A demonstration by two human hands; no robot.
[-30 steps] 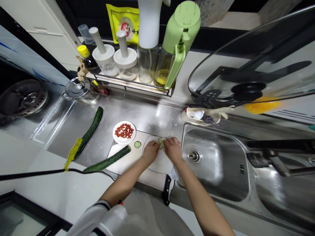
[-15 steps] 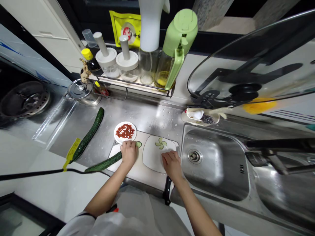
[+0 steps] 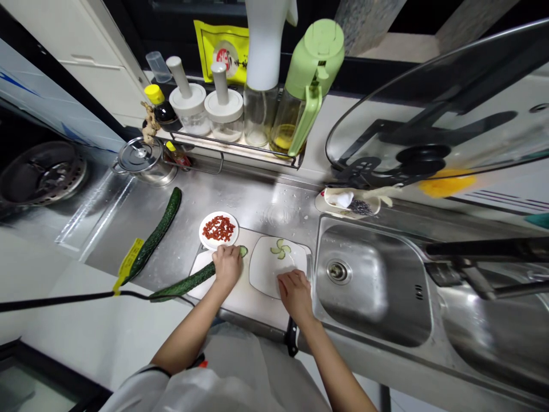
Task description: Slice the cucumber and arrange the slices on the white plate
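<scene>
My left hand (image 3: 227,265) is closed over the cut end of a long dark cucumber (image 3: 182,284) that lies on a white cutting board (image 3: 246,296). A loose cucumber slice (image 3: 243,250) sits just past my fingers. My right hand (image 3: 294,290) rests with curled fingers on the near edge of a white plate (image 3: 268,273); nothing shows in it. Several cucumber slices (image 3: 280,249) lie fanned at the plate's far side. A black-handled knife (image 3: 291,336) lies at the counter edge under my right wrist.
A small dish of red berries (image 3: 218,229) stands behind the board. A second cucumber (image 3: 155,233) with a yellow tag lies to the left. A steel sink (image 3: 373,283) is on the right, a rack of bottles (image 3: 240,123) at the back, a small lidded pot (image 3: 139,157) back left.
Both hands left the slices on the plate. My left hand moved left onto the cucumber end; my right hand drew back to the plate's near edge.
</scene>
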